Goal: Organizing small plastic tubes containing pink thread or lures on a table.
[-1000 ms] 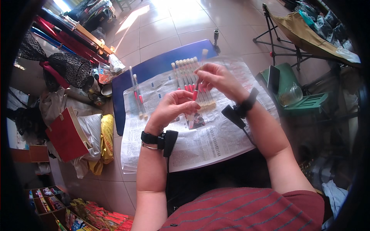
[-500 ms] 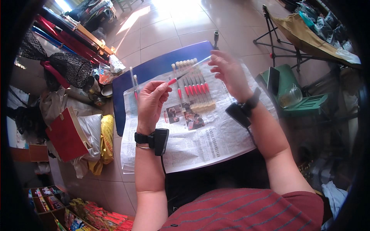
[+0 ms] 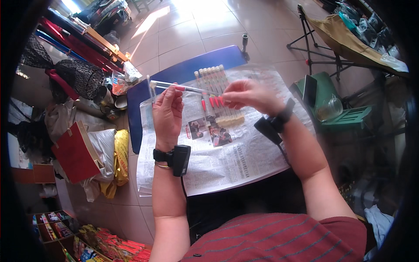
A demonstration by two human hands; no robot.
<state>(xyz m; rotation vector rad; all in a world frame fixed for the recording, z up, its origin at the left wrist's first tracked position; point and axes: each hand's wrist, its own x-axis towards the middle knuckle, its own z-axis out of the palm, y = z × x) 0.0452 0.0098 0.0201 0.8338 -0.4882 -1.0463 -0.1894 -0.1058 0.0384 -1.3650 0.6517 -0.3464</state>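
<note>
Head view shows both hands raised over a newspaper-covered worktop [image 3: 227,166], sharing one thin clear tube [image 3: 183,87] with a pale cap at its left end. The left hand [image 3: 168,113] has its fingers [image 3: 176,92] closed narrowly on the tube near the middle, palm toward the person. The right hand [image 3: 248,94] pinches the tube's right end, fingers drawn together; whether they grip the tube itself or a thin wrapper on it cannot be told. The tube lies nearly level, above the far left part of the newspaper [image 3: 262,148].

Just beyond and below the hands, a row of similar tubes [image 3: 216,94] with red sections lies side by side on the paper, touching one another. A blue board [image 3: 183,72] shows under the far edge of the paper.

Judging from this, the step in hand is handling a single tube apart from the row, perhaps pulling something along or off it. The next move probably calls for a steady left grip while the right hand works lengthwise, without bending the thin tube.
</note>
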